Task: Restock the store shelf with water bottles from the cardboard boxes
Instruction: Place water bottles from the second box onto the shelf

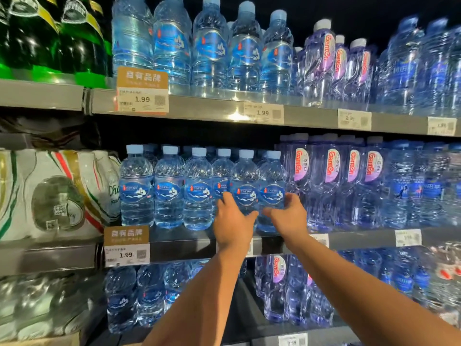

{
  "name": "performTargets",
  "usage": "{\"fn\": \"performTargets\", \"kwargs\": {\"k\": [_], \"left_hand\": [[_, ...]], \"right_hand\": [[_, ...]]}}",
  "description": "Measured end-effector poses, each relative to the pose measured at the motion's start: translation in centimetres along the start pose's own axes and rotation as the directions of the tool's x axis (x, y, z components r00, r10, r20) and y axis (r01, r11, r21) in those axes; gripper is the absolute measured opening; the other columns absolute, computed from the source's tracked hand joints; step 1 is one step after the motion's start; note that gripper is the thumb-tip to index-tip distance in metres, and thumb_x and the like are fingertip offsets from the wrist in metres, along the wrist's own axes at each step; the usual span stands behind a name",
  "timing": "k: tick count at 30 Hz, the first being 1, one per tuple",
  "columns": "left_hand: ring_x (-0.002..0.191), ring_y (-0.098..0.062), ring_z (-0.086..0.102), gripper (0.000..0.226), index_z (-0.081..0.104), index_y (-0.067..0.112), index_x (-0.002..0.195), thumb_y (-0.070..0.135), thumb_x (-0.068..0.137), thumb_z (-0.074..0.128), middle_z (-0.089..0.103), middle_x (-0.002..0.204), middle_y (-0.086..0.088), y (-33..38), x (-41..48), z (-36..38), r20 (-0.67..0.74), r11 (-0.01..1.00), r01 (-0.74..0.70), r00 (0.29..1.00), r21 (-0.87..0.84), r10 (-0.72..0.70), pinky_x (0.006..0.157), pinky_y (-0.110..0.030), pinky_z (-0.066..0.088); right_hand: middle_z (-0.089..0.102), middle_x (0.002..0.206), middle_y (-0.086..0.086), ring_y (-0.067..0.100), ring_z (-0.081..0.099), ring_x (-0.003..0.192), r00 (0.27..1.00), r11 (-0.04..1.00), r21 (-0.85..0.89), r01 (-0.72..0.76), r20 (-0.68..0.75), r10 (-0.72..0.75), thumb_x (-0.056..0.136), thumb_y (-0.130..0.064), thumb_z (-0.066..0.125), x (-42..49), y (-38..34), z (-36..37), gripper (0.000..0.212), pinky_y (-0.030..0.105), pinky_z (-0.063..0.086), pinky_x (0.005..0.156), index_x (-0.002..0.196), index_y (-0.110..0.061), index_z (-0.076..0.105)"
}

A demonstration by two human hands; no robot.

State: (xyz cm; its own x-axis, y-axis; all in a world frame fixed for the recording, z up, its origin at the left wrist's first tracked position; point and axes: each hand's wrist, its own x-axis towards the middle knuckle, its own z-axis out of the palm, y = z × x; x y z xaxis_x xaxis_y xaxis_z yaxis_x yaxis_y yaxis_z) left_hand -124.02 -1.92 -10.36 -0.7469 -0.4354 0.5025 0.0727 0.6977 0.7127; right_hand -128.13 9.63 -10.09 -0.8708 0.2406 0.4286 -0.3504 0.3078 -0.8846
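Observation:
A row of clear water bottles with blue labels and pale blue caps stands at the front of the middle shelf (184,247). My left hand (230,224) grips the lower body of the fifth bottle (245,181), fingers on its left side and thumb on its right. My right hand (290,216) grips the neighbouring sixth bottle (272,179), the last of the blue-label row, thumb on its left and fingers round its right. Both bottles stand upright on the shelf, touching each other.
Purple-label bottles (331,186) crowd the shelf right beside my right hand. Shrink-wrapped white packs (57,193) fill the left. The upper shelf (212,108) holds larger blue bottles and green ones (50,38). The lower shelf holds more bottles (149,295). A cardboard edge (50,340) shows bottom left.

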Motion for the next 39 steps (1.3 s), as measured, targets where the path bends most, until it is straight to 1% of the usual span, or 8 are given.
{"fn": "performTargets", "kwargs": {"k": [3,7,17,21,26,31,34,39], "left_hand": [[0.104,-0.031,0.056,0.062,0.038,0.012,0.116,0.047,0.077,0.072,0.047,0.12,-0.007,0.1,0.0,0.1,-0.01,0.999,-0.021,1.0,0.048,0.022,0.07,-0.038,0.046],[0.106,-0.031,0.053,0.061,0.039,0.012,0.115,0.043,0.075,0.072,0.043,0.118,-0.007,-0.2,0.2,0.1,0.033,0.998,-0.05,0.998,0.049,0.048,0.076,-0.04,0.046],[0.098,-0.038,0.058,0.06,0.037,0.011,0.119,0.034,0.077,0.073,0.044,0.121,-0.011,0.2,0.6,0.9,0.057,0.994,-0.042,0.998,0.102,0.036,0.07,-0.039,0.044],[0.103,-0.038,0.057,0.065,0.036,0.009,0.121,0.035,0.076,0.075,0.046,0.123,-0.012,0.2,0.7,1.1,0.042,0.997,-0.009,0.999,0.083,0.006,0.074,-0.042,0.046],[0.106,-0.037,0.056,0.061,0.038,0.006,0.12,0.042,0.081,0.069,0.051,0.121,-0.013,0.5,-0.5,0.5,0.069,0.996,-0.034,0.997,0.083,0.028,0.078,-0.043,0.046],[0.106,-0.033,0.054,0.039,0.046,0.008,0.117,0.032,0.089,0.057,0.056,0.116,-0.013,1.3,-2.6,-1.2,0.19,0.906,-0.235,0.966,0.353,0.176,0.085,-0.041,0.047],[0.107,-0.031,0.057,0.034,0.051,0.009,0.115,0.031,0.09,0.054,0.058,0.117,-0.013,1.9,-4.4,-1.7,0.263,0.794,-0.298,0.948,0.529,0.18,0.086,-0.039,0.047],[0.109,-0.03,0.056,0.037,0.051,0.014,0.122,0.03,0.088,0.053,0.059,0.117,-0.011,2.5,-8.3,-1.7,0.276,0.69,-0.308,0.948,0.655,0.161,0.089,-0.036,0.044]], "right_hand": [[0.052,0.115,0.01,0.02,0.053,0.088,0.993,0.981,-0.187,0.048,-0.095,-0.067,0.063,-0.023,0.086,-0.5,-0.1,0.3,0.067,0.031,0.045,0.08,0.12,-0.009,0.054],[0.062,0.097,0.004,0.022,0.058,0.083,0.985,0.984,-0.175,-0.016,-0.172,-0.014,0.067,-0.022,0.083,-0.6,0.0,0.4,0.053,0.029,0.039,0.069,0.109,-0.009,0.053],[0.061,0.101,0.006,0.026,0.06,0.091,0.985,0.955,-0.292,-0.047,-0.175,-0.005,0.07,-0.023,0.081,-0.3,0.1,0.4,0.048,0.03,0.041,0.07,0.108,-0.008,0.056],[0.058,0.087,0.001,0.02,0.055,0.076,0.984,0.964,-0.253,-0.08,-0.177,0.035,0.069,-0.023,0.08,-0.3,0.0,0.5,0.039,0.027,0.035,0.063,0.091,-0.015,0.048],[0.06,0.091,0.009,0.025,0.053,0.076,0.998,0.914,-0.402,0.058,0.018,-0.056,0.076,-0.024,0.073,-0.9,-0.1,-1.0,0.031,0.03,0.038,0.063,0.09,-0.01,0.05],[0.061,0.102,0.016,0.034,0.06,0.096,0.92,0.589,-0.719,0.368,0.374,-0.119,0.084,-0.022,0.056,-1.9,-1.2,-4.1,0.019,0.033,0.045,0.07,0.096,-0.007,0.055],[0.062,0.103,0.013,0.033,0.061,0.094,0.874,0.463,-0.751,0.47,0.468,-0.129,0.085,-0.023,0.055,-3.0,-1.2,-5.7,0.022,0.033,0.046,0.069,0.1,-0.008,0.059],[0.065,0.101,0.01,0.031,0.063,0.093,0.819,0.382,-0.736,0.559,0.561,-0.119,0.084,-0.029,0.057,-4.9,-0.2,-8.1,0.023,0.033,0.048,0.071,0.1,-0.013,0.063]]}}
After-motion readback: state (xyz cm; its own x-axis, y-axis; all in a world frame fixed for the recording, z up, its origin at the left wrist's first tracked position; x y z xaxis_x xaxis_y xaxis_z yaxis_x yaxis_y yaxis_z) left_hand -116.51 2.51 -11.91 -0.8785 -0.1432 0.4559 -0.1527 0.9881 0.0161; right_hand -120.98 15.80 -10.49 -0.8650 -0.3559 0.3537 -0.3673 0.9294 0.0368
